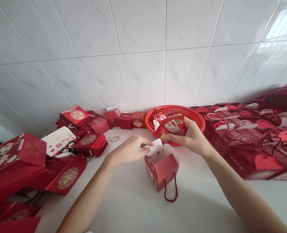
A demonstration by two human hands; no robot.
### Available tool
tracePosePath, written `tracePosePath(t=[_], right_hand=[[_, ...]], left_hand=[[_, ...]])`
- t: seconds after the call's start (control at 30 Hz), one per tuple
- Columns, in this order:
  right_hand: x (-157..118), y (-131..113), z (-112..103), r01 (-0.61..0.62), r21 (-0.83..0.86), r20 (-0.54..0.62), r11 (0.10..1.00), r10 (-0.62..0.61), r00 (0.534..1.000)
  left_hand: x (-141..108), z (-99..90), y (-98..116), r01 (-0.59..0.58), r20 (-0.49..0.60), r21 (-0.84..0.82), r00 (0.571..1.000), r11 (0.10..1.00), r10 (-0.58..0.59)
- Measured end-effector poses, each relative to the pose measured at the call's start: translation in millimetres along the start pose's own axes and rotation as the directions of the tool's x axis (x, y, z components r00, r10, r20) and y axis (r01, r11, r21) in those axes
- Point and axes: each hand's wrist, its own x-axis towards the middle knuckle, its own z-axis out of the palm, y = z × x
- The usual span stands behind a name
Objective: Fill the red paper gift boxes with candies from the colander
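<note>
A small red gift box (166, 170) with a dark red cord handle stands on the white table in front of me, its top open and its pale inside showing. My left hand (133, 148) is closed in a pinch on the white inner flap at the box's back left edge. Just beyond the box, my right hand (193, 137) grips a shiny red candy packet (174, 126) with white and gold print. The packet is in front of a red plastic basket (199, 120) that holds several wrapped sweets (157, 119).
Many red gift boxes with cord handles (257, 161) stand in close rows on the right. More red boxes (69, 176) lie piled on the left, and a few small ones (126, 120) line the tiled wall (143, 74) behind.
</note>
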Motion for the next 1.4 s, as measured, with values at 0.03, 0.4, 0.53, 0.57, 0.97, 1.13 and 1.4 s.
tracePosePath(t=[0.03,0.4,0.53,0.57,0.97,1.13,1.4], right_hand=[[0.2,0.7,0.7,0.011,-0.021,-0.036,1.0,-0.011,0.999],[-1.3,13.1,12.0,0.114,-0.128,-0.017,0.985,-0.117,0.993],[-1.8,18.2,19.4,0.079,-0.138,0.02,0.987,-0.077,0.997],[-1.7,19.0,20.8,0.075,-0.142,0.028,0.987,-0.072,0.997],[1.1,18.8,18.4,0.068,-0.252,0.06,0.965,-0.054,0.997],[-1.2,14.5,18.4,0.042,-0.051,-0.156,0.998,-0.049,0.987],[-8.5,8.0,38.5,0.002,0.092,-0.055,0.996,0.003,0.998]], left_hand=[[3.7,2.5,-1.2,0.019,-0.033,-0.022,0.999,1.0,-0.02],[20.6,19.3,-13.5,0.039,-0.102,-0.141,0.993,0.989,-0.054],[16.3,16.6,-13.6,0.077,-0.027,-0.123,0.996,0.989,-0.081],[15.3,14.3,-13.4,0.09,0.002,-0.137,0.996,0.987,-0.09],[4.3,4.3,-12.2,0.028,0.217,-0.031,0.976,0.999,-0.02],[2.8,3.6,-8.9,0.074,0.247,0.029,0.966,0.997,-0.079],[2.5,6.5,-8.5,-0.004,0.178,-0.049,0.984,0.999,0.012]])
